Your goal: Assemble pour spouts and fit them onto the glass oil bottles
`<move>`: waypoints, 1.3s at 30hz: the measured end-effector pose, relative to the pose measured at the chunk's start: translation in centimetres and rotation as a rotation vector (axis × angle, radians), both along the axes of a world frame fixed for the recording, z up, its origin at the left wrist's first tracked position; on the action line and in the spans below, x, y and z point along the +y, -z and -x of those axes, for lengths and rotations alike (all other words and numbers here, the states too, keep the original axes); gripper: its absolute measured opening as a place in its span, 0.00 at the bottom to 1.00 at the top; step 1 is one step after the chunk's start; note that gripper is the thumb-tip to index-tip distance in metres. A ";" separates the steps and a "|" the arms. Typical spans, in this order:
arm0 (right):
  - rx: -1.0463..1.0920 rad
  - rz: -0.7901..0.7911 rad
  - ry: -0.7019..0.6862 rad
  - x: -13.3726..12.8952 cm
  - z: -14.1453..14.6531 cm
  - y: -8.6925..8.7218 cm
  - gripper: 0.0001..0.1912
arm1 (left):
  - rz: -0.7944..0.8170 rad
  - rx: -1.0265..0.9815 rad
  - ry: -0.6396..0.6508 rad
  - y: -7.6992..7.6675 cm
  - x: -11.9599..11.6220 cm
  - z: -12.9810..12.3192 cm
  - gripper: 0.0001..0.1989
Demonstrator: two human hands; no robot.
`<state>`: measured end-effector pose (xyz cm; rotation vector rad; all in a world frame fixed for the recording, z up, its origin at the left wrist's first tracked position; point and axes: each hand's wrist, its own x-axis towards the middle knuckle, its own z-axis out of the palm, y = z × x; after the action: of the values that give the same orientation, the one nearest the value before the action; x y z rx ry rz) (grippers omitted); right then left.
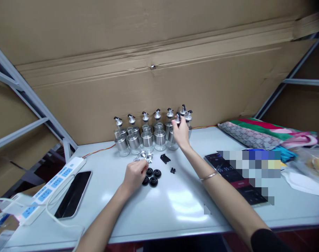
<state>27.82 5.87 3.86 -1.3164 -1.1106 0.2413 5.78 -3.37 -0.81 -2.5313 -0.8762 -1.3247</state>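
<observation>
Glass bottles with metal bands stand in two rows at the back of the table; the back row carries silver spouts with black levers. My right hand grips a silver spout at the top of a front-row bottle. The other front bottles have bare necks. My left hand is closed low over the table, beside several black round caps and silver spout parts; what its fingers hold is hidden. Small black levers and tiny black pieces lie between the hands.
On the left are a white power strip with cables and a dark phone. A larger device with a timer lies under my right forearm's side. Folded cloth and plastic bags sit at the right. Cardboard rises behind the bottles.
</observation>
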 end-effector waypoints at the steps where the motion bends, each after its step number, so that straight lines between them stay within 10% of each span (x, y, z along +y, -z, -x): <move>1: -0.014 -0.020 0.007 -0.3 -0.1 -0.4 0.18 | 0.001 0.001 0.002 -0.1 -0.1 0.0 0.12; 9: -0.049 -0.209 -0.104 -3.9 -0.5 -4.7 0.13 | 0.016 -0.104 0.037 0.4 -2.0 -1.8 0.09; 15: 0.273 0.012 -0.710 -9.1 1.9 -7.3 0.11 | 0.257 -0.225 0.299 1.3 -3.0 -3.3 0.41; 21: 0.445 0.163 -1.118 -11.3 5.0 -8.9 0.14 | 0.127 -0.204 0.422 1.9 -3.7 -3.4 0.38; 39: 0.487 0.017 -1.032 -10.6 7.3 -7.5 0.21 | 0.236 -0.414 0.286 1.4 -4.6 -4.2 0.24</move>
<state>20.52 -4.69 11.39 -0.5311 -1.2602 1.2560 9.93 -7.95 -2.25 -2.6821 -0.7953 -1.9960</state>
